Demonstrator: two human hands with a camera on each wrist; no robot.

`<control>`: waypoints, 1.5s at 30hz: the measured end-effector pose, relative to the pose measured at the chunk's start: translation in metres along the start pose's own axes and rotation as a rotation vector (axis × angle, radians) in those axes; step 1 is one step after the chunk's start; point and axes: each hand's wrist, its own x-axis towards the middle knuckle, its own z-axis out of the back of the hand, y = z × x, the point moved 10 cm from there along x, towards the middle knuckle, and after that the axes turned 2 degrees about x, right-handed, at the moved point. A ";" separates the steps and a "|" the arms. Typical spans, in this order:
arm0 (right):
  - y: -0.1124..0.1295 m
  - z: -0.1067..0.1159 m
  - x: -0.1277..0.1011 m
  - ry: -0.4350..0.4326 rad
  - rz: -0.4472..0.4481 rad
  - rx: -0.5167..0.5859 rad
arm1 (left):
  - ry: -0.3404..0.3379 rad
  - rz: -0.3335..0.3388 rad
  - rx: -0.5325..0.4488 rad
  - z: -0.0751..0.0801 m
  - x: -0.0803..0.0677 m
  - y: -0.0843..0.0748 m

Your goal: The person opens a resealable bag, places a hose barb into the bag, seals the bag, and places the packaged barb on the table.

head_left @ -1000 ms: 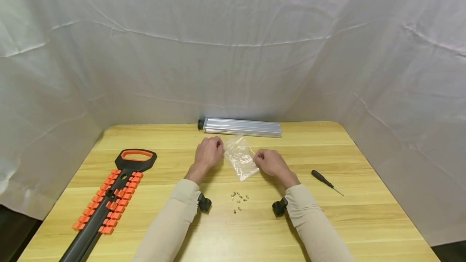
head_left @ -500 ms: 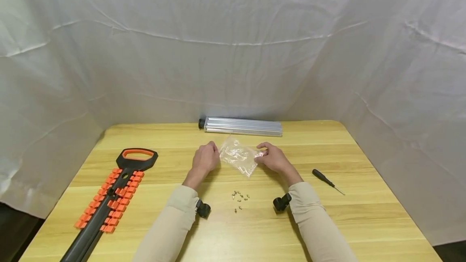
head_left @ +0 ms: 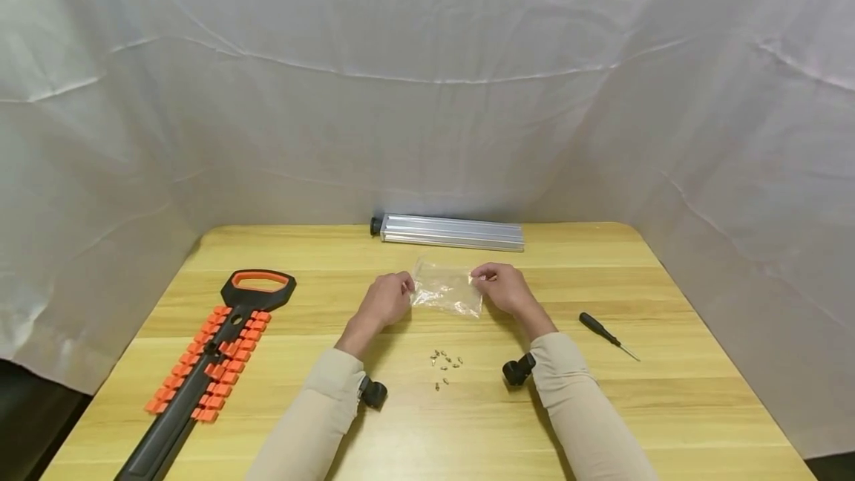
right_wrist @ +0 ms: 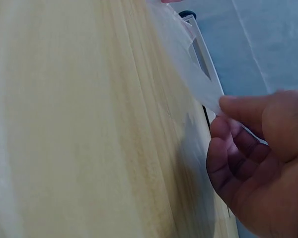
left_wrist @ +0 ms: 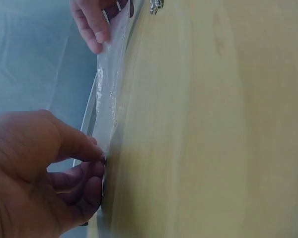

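Head view: left hand (head_left: 386, 301) and right hand (head_left: 502, 288) each pinching a top corner of clear plastic bag (head_left: 446, 294), stretched above tabletop (head_left: 668, 407). Best kept taut and level over small screws (head_left: 446, 364).

Left hand (head_left: 386, 301) and right hand (head_left: 502, 289) pinch a clear plastic bag (head_left: 446, 292) by its top corners above small screws (head_left: 446, 363).

1. A light wooden worktop (head_left: 668, 407) with a pale yellow grain and rounded far corners fills the lower part of the head view.
2. Wrinkled white sheeting (head_left: 427, 95) hangs behind and on both sides of it, walling it in.
3. Dark floor (head_left: 27, 421) shows at the lower left.
4. The light is soft and even.
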 end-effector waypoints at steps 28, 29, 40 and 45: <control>0.027 -0.010 -0.006 0.026 0.101 -0.039 | 0.113 0.125 0.038 0.001 0.000 -0.006; 0.030 -0.015 -0.005 0.045 0.116 -0.021 | 0.116 0.136 0.035 0.000 0.001 -0.005; 0.034 -0.044 -0.009 0.148 0.083 0.054 | 0.116 0.230 0.040 -0.011 0.011 0.002; 0.033 -0.045 -0.007 0.164 0.083 0.060 | 0.095 0.201 -0.023 -0.009 0.013 0.002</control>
